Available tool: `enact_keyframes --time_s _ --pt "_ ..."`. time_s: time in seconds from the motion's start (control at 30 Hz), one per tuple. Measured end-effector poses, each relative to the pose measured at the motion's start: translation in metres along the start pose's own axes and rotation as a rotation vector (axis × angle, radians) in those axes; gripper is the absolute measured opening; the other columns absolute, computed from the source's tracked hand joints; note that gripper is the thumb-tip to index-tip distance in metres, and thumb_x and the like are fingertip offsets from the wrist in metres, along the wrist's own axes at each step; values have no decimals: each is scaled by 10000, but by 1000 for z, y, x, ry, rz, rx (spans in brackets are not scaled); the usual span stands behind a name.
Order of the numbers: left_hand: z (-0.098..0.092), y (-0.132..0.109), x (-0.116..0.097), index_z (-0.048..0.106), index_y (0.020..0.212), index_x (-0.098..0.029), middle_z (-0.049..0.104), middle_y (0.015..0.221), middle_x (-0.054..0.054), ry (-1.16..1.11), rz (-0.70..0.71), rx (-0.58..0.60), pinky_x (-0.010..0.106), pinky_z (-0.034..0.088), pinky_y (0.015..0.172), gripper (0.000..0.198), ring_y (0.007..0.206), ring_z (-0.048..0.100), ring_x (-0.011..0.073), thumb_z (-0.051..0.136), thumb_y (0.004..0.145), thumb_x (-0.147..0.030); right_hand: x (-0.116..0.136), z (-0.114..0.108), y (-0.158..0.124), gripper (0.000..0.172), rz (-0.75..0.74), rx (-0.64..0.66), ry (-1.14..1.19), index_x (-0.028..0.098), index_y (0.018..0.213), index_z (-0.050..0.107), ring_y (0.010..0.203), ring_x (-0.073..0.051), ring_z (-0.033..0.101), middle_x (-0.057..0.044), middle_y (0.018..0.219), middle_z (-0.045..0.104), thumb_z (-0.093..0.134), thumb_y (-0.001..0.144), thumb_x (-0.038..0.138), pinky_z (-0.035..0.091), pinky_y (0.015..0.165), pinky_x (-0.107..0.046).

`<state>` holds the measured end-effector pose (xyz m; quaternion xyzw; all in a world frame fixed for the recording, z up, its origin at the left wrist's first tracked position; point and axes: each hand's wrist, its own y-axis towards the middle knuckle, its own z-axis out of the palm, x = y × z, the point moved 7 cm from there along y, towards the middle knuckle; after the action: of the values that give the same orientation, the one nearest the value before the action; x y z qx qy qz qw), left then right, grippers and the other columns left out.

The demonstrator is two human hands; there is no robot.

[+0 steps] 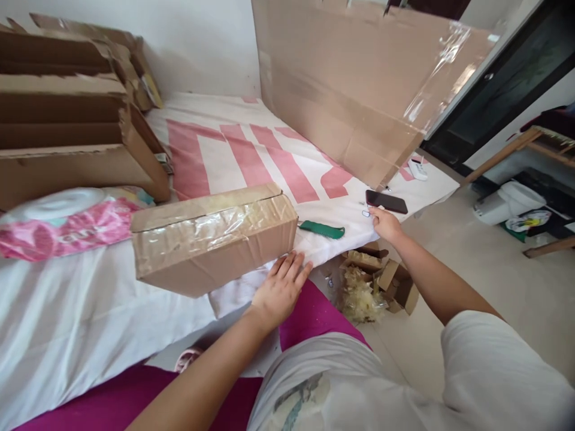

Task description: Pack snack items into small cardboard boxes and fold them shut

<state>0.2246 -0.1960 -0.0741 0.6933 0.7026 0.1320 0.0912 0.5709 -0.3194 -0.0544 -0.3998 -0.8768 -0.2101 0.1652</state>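
Note:
My left hand (279,290) lies flat at the table edge, fingers spread, close to the near right corner of a taped cardboard box (215,239). My right hand (385,224) is closed in a pinch beside a black phone (386,202). A small white tag with a blue outline (366,214) shows at its fingertips; whether the fingers grip it is too small to tell. Between the box and my right hand lies a green-handled tool (322,229).
A large cardboard sheet (359,84) stands at the back. Open cartons (81,173) and a pink wipes pack (72,230) are at left. A white device (417,169) lies at right. Small boxes (398,284) and crumpled tape (362,296) lie on the floor.

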Motion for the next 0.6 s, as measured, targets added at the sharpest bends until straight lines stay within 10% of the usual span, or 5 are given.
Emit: enact_keyframes --time_s 0.3,0.47,0.6 --pt "-2 3 1 496 1395 -173 481 1456 158 -28 -31 46 460 347 1095 502 1354 426 324 514 894 -168 -60 20 -102 408 162 -229 95 126 1253 490 1215 -307 443 -186 1305 505 401 878 263 318 1071 -551" --pt "-2 5 1 473 1412 -194 499 1442 152 0 -35 82 458 386 1051 546 1336 450 325 457 878 -86 -74 131 -142 167 231 183 302 188 888 617 895 -255 587 -97 915 637 524 854 323 480 894 -467" --pt "-4 7 3 449 1426 -224 508 1437 132 -17 -65 90 449 377 1060 563 1345 447 304 451 881 -83 -56 207 -127 198 254 579 465 176 920 650 922 -211 618 -50 977 659 612 881 365 498 878 -403"
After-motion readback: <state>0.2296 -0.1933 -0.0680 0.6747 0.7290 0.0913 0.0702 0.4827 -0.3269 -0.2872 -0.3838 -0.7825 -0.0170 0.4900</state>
